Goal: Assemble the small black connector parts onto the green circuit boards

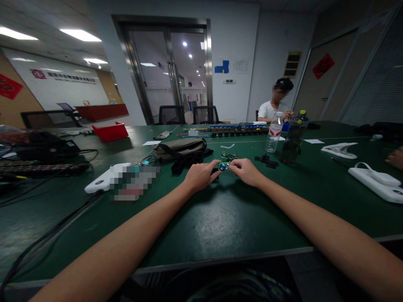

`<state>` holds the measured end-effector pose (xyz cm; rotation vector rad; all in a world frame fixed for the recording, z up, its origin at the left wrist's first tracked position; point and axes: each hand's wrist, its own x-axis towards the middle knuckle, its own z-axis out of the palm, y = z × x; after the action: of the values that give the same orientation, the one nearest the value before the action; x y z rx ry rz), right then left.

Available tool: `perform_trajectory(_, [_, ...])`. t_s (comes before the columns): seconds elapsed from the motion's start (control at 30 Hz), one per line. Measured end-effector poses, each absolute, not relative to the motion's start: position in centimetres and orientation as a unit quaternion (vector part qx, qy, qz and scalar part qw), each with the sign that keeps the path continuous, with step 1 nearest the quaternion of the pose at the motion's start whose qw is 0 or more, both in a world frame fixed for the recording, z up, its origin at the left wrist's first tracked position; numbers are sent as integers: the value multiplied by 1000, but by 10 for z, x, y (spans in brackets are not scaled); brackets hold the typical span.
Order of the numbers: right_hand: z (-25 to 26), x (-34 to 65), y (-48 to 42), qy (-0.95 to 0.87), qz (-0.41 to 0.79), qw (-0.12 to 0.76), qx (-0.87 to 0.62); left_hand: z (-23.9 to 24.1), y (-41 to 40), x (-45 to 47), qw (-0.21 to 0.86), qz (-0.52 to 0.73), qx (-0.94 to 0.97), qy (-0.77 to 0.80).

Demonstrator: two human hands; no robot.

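Note:
Over the green table, my left hand [201, 175] and my right hand [247, 171] meet at a small green circuit board [223, 166] with blue parts on it. The left thumb and forefinger close around its left side. On the right side, my right thumb and fingertips pinch its edge. Just behind lies a small heap of green circuit boards [229, 156]. A black open box [187, 160] stands behind my left hand, and a dark piece beneath that hand is partly hidden. Several small black plastic pieces [267, 161] lie beyond my right hand.
A clear water bottle [272, 136] and a dark bottle [293, 140] stand at right. A brown pouch [181, 149] lies behind the box. White devices [105, 177] with a cable lie left, others right. Across the table sits a person [273, 107] near a row of blue-and-black parts [236, 131].

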<state>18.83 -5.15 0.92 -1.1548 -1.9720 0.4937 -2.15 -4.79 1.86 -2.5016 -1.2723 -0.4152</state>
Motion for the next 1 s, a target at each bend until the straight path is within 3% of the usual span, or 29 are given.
perform_trajectory(1.0, [10, 189, -52, -784, 178, 383, -455, 17, -46, -22, 160, -134, -873, -440])
